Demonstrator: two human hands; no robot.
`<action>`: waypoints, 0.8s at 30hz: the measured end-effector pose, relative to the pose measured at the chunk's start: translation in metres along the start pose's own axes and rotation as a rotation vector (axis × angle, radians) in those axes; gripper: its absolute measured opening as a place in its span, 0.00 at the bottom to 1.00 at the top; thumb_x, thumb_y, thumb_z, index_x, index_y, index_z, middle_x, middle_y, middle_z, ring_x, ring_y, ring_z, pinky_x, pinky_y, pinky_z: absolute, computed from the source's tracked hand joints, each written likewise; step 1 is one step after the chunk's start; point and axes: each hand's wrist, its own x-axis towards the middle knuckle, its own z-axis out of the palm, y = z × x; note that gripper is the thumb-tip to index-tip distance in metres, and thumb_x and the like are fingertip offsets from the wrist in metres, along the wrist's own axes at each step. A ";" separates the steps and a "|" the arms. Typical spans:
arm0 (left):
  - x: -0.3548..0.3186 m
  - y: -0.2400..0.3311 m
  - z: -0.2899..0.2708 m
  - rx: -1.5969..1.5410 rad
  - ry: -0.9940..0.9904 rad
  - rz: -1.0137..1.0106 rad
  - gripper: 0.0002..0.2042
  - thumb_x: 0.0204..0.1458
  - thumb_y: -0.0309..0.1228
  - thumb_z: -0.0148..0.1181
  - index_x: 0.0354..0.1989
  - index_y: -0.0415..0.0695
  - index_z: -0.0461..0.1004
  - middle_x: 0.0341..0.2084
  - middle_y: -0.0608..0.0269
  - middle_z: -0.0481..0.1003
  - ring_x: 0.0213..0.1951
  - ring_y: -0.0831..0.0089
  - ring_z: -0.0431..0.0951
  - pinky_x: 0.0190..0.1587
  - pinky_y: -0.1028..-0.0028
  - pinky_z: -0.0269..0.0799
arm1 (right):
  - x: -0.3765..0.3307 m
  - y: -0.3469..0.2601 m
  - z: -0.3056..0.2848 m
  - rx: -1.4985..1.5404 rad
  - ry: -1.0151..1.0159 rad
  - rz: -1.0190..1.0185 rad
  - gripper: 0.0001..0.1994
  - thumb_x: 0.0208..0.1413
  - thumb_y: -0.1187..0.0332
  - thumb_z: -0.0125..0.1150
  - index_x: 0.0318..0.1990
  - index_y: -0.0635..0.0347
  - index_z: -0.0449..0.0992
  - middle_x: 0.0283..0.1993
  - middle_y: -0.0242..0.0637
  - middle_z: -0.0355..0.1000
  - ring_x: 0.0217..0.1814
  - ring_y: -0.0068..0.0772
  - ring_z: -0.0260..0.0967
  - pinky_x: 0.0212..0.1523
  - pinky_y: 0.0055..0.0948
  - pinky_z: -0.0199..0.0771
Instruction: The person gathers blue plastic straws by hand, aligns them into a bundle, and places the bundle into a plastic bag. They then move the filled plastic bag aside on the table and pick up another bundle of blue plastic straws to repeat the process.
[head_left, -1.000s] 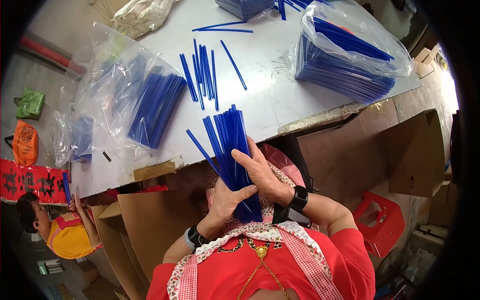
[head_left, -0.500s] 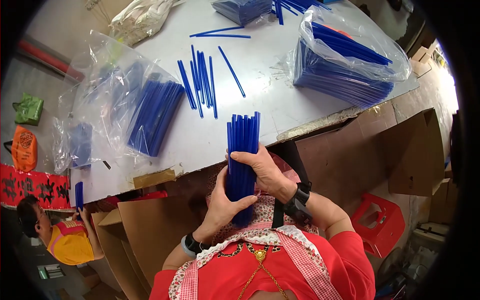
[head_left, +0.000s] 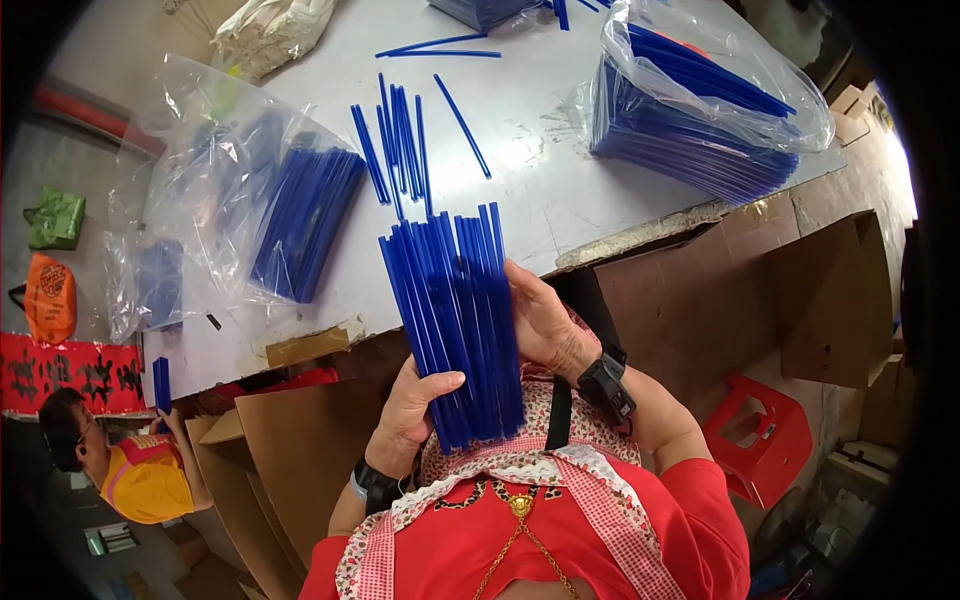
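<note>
A fanned-out bundle of long, thin blue plastic sticks is held in front of my body, just off the table's near edge. My left hand grips it low on its left side, the thumb lying across the front and the other fingers hidden behind. Against the right side rests my right hand, its fingers partly hidden by the sticks. Beyond the bundle, several loose blue sticks lie on the white table.
On the left, a clear plastic bag lies by a stack of blue sticks. Another bagged stack sits at the right. Cardboard boxes and a red stool stand below. A person in yellow holds sticks at far left.
The compact bundle has spread into a wide fan. My left hand has moved left and up; my right hand has shifted from the bundle's front to its right side.
</note>
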 end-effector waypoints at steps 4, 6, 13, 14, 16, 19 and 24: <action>-0.004 0.000 0.003 -0.002 0.024 0.010 0.24 0.43 0.20 0.64 0.53 0.40 0.69 0.44 0.59 0.76 0.45 0.70 0.77 0.52 0.69 0.72 | 0.000 0.001 -0.009 0.067 -0.031 0.012 0.29 0.61 0.47 0.49 0.61 0.60 0.65 0.60 0.42 0.67 0.61 0.38 0.65 0.62 0.41 0.65; -0.005 0.000 0.004 -0.006 0.027 0.008 0.24 0.43 0.19 0.64 0.53 0.40 0.69 0.44 0.59 0.76 0.45 0.70 0.77 0.52 0.69 0.72 | 0.001 0.002 -0.012 0.091 -0.040 0.015 0.29 0.61 0.47 0.49 0.61 0.60 0.65 0.60 0.43 0.67 0.61 0.38 0.65 0.62 0.42 0.64; -0.008 -0.001 0.004 0.001 0.034 0.022 0.22 0.46 0.20 0.61 0.53 0.39 0.69 0.45 0.59 0.76 0.46 0.70 0.77 0.52 0.69 0.71 | 0.001 0.002 -0.016 0.175 -0.079 0.008 0.31 0.61 0.43 0.45 0.61 0.61 0.65 0.61 0.44 0.66 0.62 0.40 0.64 0.64 0.44 0.62; -0.009 0.000 0.005 0.002 0.034 0.021 0.22 0.46 0.20 0.61 0.53 0.39 0.69 0.45 0.59 0.76 0.46 0.70 0.77 0.52 0.69 0.71 | 0.000 0.002 -0.017 0.176 -0.079 0.007 0.31 0.61 0.43 0.45 0.61 0.61 0.65 0.61 0.44 0.66 0.62 0.40 0.64 0.64 0.44 0.62; -0.011 0.001 0.006 0.000 0.062 0.025 0.21 0.48 0.20 0.60 0.53 0.40 0.69 0.45 0.59 0.76 0.46 0.69 0.77 0.52 0.69 0.71 | -0.001 0.002 -0.017 0.212 -0.115 0.009 0.32 0.61 0.43 0.43 0.62 0.61 0.64 0.61 0.45 0.65 0.62 0.41 0.64 0.64 0.44 0.61; -0.013 0.000 0.003 0.005 0.083 0.031 0.21 0.49 0.20 0.59 0.54 0.40 0.69 0.46 0.59 0.76 0.47 0.69 0.76 0.52 0.69 0.71 | -0.003 0.000 -0.013 0.216 -0.130 0.013 0.33 0.61 0.42 0.43 0.62 0.61 0.64 0.62 0.46 0.64 0.63 0.41 0.63 0.64 0.44 0.60; -0.013 0.000 0.002 0.010 0.095 0.057 0.21 0.50 0.20 0.59 0.55 0.40 0.68 0.46 0.58 0.75 0.47 0.67 0.77 0.51 0.66 0.72 | -0.004 -0.001 -0.014 0.169 -0.072 0.011 0.35 0.60 0.40 0.43 0.63 0.61 0.63 0.63 0.47 0.63 0.64 0.43 0.61 0.64 0.44 0.60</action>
